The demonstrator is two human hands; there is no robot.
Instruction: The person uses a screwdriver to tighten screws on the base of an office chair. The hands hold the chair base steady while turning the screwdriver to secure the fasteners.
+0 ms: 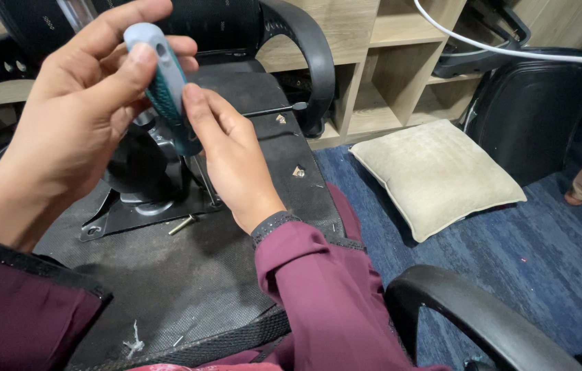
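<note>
Two hands work over the underside of an overturned office chair seat (167, 275), its dark fabric base facing up. Nearest the camera, maroon sleeves (318, 288) with dark beaded cuffs cover both forearms. The left hand (74, 124) is wrapped around the grey cap end of a screwdriver handle (166, 86), teal and grey, thumb and fingers closed on its top. The right hand (232, 154), just beside and below the left, pinches the lower part of the same handle with its fingertips. The tool's shaft is hidden behind the hands.

Directly under both hands sits the black metal mounting plate (143, 209) of the chair mechanism, flat against the seat. A loose bolt (182, 224) lies on the fabric just below the right hand's heel. Two small metal fittings (298, 172) show in the fabric to the right of the right hand.

Beyond the hands curve the black armrests (308, 48), one on each side. Farther right, a beige cushion (435, 172) rests on the blue carpet (545, 247) before light wooden shelving (387, 75). Another black armrest (469, 316) lies well right of the sleeves.
</note>
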